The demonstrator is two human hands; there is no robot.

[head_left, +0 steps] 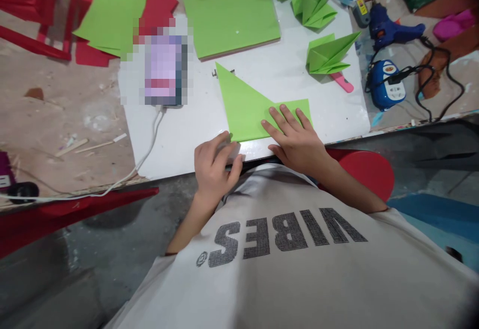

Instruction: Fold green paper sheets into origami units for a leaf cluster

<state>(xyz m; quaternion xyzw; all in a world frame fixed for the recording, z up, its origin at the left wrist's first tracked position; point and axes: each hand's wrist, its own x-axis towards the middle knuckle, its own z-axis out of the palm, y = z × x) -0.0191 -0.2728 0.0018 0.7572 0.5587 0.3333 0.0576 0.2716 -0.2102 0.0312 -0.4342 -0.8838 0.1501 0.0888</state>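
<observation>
A folded sheet of green paper lies on the white board near the table's front edge. Its left part rises to a pointed corner, and a slanted edge runs down to a squarer right part. My right hand rests flat on that right part with its fingers spread. At the lower left corner of the paper, my left hand has its fingers apart and slightly bent, the fingertips touching or just beside the corner. Neither hand grips anything.
Behind the paper lies a stack of green sheets. Folded green paper pieces stand at the right, near a blue glue gun and a blue power socket. A phone with a white cable lies at the left.
</observation>
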